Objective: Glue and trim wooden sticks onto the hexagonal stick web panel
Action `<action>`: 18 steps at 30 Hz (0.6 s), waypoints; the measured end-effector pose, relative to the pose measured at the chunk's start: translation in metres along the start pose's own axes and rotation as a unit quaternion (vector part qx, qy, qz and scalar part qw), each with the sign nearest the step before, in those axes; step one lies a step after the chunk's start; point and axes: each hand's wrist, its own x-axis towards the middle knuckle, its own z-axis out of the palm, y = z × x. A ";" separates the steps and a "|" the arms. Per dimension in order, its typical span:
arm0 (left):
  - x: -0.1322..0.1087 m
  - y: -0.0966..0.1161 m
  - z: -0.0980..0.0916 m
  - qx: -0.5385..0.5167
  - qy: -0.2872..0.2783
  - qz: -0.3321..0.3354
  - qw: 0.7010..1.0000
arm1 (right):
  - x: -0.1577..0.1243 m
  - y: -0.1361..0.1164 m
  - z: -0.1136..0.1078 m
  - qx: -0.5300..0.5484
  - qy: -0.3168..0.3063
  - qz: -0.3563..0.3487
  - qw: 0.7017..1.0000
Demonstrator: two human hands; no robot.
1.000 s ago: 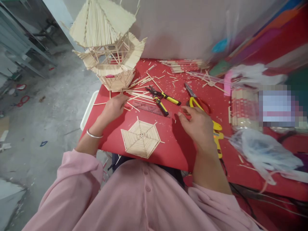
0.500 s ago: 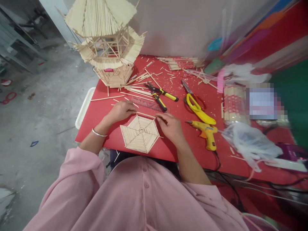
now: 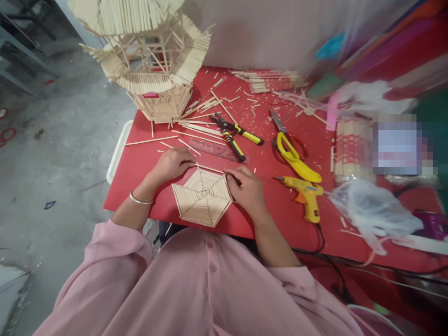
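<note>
A flat hexagonal panel of thin wooden sticks [image 3: 205,196] lies on the red table near its front edge, the sticks running in rings around its centre. Along the panel's far side lies a single wooden stick [image 3: 210,168]. My left hand [image 3: 173,163] pinches that stick's left end, thumb and fingers together. At the other end my right hand [image 3: 245,184] closes its thumb and forefinger on the stick, beside the panel's right corner. Just beyond the hands are a clear ruler [image 3: 210,149] and yellow-and-black cutting pliers [image 3: 233,135].
A tiered stick-built pagoda [image 3: 150,84] stands at the back left. To the right lie yellow-handled scissors [image 3: 294,156], a yellow glue gun [image 3: 306,193] with its cord, a plastic bag [image 3: 371,210] and packs of sticks [image 3: 353,149]. Loose sticks and scraps litter the red table [image 3: 133,186].
The view has shifted slightly, making the pagoda sit higher in the frame and the tools farther right. Both hands stay at the ends of the same stick with little movement.
</note>
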 end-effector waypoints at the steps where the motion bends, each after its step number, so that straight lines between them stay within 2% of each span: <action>1: 0.000 0.000 0.000 0.004 0.001 0.000 1.000 | 0.000 -0.001 0.000 0.001 0.000 -0.001 1.000; 9: 0.000 0.002 0.001 0.001 0.008 0.026 1.000 | -0.002 -0.002 -0.001 0.004 0.010 -0.020 1.000; 18: 0.000 0.002 0.004 -0.014 0.009 0.018 1.000 | -0.001 -0.004 -0.004 0.009 -0.007 0.002 1.000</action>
